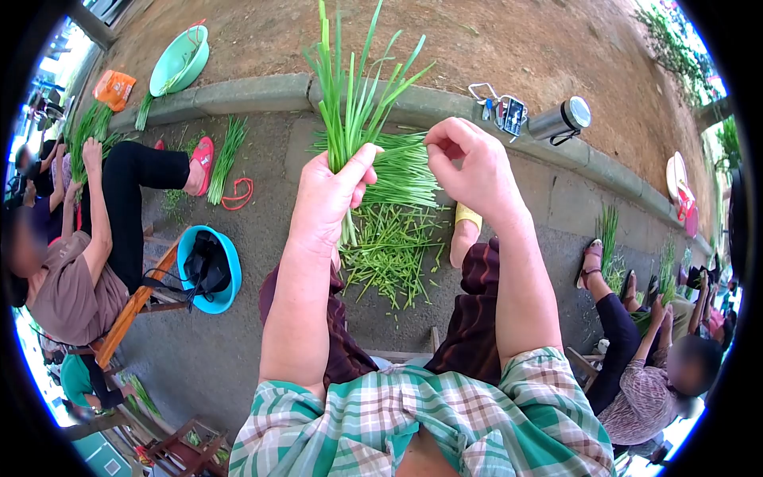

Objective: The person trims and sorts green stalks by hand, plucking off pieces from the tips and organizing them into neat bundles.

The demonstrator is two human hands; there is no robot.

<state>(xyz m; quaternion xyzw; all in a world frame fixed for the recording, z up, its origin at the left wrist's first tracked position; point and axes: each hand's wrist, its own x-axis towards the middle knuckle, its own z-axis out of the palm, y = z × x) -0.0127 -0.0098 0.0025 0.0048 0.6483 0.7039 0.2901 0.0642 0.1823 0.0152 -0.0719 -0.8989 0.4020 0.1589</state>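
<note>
A bunch of long green stalks stands upright in my left hand, whose fingers are wrapped round its lower part. To the right of it, my right hand is raised with its fingers pinched together at the tip of a thin green stalk. Behind and between both hands lies a pile of long green stalks on the ground. Nearer to me, short cut green pieces are scattered between my feet.
A kerb runs behind the pile, with a steel flask and a phone with keys on it. A blue basin stands at left. People sit at left and right.
</note>
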